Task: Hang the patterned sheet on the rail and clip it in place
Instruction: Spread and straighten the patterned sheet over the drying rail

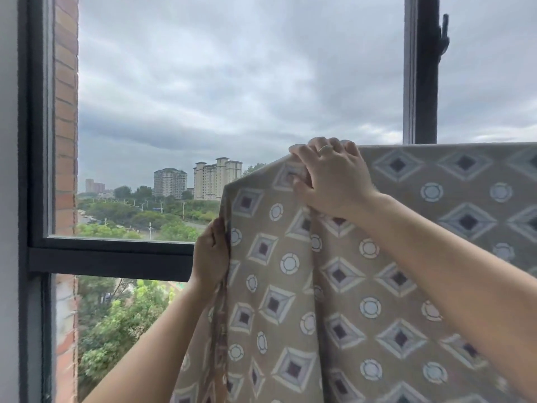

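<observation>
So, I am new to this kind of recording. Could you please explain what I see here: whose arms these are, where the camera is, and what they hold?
There is no machine here. The arms belong to a person, and the single camera sits on that person's head, looking forward at a window with cloudy sky, trees and tall buildings outside.

Both bare hands hold a patterned sheet, beige with diamonds and circles. The right hand, wearing a ring, grips the sheet's top edge. The left hand pinches its side edge lower down. To the right, the sheet's top edge lies straight, as if draped over a rail, but the rail itself is hidden. No clip is visible on the sheet.
</observation>
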